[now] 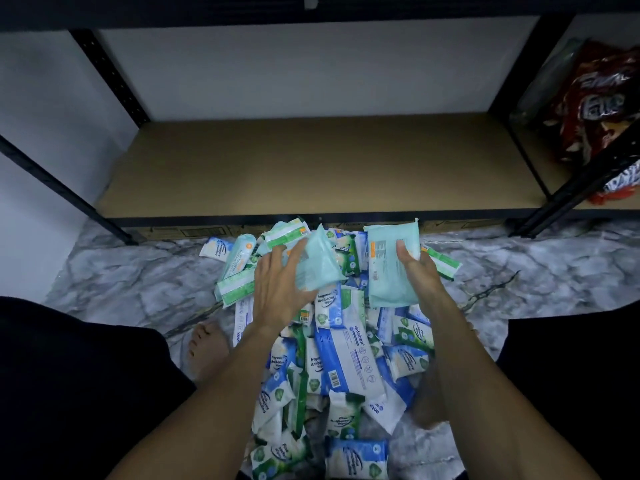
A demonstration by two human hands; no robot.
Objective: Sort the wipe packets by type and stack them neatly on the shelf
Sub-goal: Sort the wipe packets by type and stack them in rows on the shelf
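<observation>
- Pale teal soft plastic, flat and rectangular with crimped ends: this is the upright teal packet [388, 271]. It shows a printed label with a small orange mark.
- The right hand [420, 275] holds it. The thumb presses on its front face near the right edge, and the other fingers are behind it and hidden.
- The tilted teal packet [320, 268] is blurred and looks almost like a triangle with one corner up.
- The left hand [277, 289] is at its left side with the fingers spread and nearly straight, touching it; whether they grip it I cannot tell.
- Both teal packets are over the far end of the pile, just before the front edge of the shelf.
- The pile of wipe packets [339, 358] lies on the marble-patterned floor [138, 282]: glossy white, blue and green pouches, overlapping in all directions.
- The shelf board [311, 161] is matt brown fibreboard in a black metal frame [110, 77] with punched holes.
- Shiny red snack bags [595, 98] are in the next bay at the right.
</observation>
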